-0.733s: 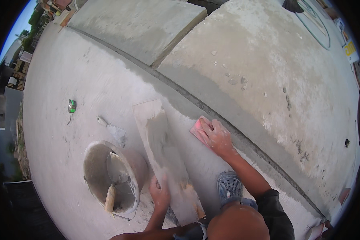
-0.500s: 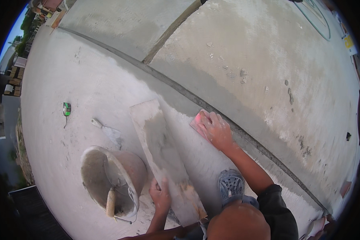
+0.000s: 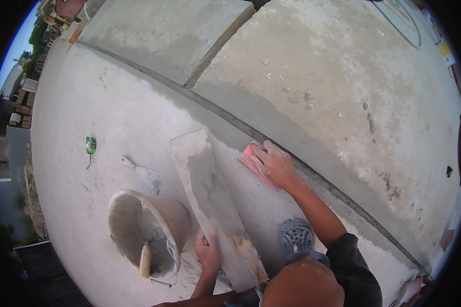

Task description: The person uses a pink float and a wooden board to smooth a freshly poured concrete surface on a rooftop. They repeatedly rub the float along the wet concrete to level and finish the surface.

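Note:
My right hand is closed on a flat pink float, which lies against the grey surface beside the long wet joint. In my left hand is the near left edge of a long wooden board; the fingers on its underside are hidden. Wet grey mortar is smeared along the board. To its left stands a mortar-coated bucket, with a wooden-handled tool resting inside. A trowel lies flat just beyond the bucket.
A green tape measure lies at the left. Beyond the joint, concrete slabs hold scattered crumbs and a second gap. My shoe is near my right forearm. A thin hose curves at the far right.
My right hand has drawn the pink float slightly left and tilted it, so more of its pink side shows. The left hand keeps its hold on the board. The whole view has shifted a little.

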`<state>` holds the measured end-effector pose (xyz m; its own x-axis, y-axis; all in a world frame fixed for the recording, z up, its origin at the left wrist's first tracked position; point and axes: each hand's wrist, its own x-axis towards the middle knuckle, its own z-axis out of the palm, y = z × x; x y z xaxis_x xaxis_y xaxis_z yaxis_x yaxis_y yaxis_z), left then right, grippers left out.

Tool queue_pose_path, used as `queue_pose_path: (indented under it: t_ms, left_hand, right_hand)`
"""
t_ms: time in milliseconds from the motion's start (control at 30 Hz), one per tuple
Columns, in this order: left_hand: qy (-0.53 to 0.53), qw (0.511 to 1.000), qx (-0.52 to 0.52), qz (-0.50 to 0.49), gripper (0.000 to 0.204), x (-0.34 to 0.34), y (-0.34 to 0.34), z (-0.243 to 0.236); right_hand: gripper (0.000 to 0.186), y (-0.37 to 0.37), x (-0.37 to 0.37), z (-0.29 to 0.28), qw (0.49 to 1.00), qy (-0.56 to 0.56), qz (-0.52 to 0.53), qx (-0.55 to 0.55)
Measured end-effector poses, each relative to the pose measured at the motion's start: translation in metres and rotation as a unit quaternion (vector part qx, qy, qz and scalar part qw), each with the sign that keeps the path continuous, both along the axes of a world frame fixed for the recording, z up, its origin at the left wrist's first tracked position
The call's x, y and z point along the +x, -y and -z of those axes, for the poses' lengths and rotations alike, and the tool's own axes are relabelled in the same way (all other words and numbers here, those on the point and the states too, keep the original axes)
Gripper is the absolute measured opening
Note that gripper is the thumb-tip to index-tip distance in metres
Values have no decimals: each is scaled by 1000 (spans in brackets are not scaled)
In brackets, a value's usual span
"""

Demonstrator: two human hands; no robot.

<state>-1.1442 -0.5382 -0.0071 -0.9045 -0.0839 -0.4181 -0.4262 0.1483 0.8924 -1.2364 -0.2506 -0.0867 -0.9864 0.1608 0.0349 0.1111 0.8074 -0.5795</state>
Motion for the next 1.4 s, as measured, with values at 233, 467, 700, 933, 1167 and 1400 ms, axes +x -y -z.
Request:
queue_pose_path:
  t_ms: [233,467,700,933,1167,1400]
  left_hand:
    - [3,1000,-5,-11,33,1,7,-2]
    - [4,999,-42,-3,33,-2,7,2]
    - [-6,999,-29,-19,33,-3,9,-3]
    - [-10,999,-44,3,31,-6,13,1]
    - [-10,999,-38,-10,32,-4,11,-2]
    - [-15,1000,-16,3,33,-3,4,1]
  right_hand:
    - [43,13,13,0,993,12,-103,-51]
    - [44,22,-39,13,987,-100,-22,121]
    - [41,40,-23,7,995,-25,-91,24]
    - [42,27,-52,3,995,-83,-3,51]
    - [41,50,-27,7,994,-43,-97,25]
    - [40,37,-50,30,993,-94,-15,76]
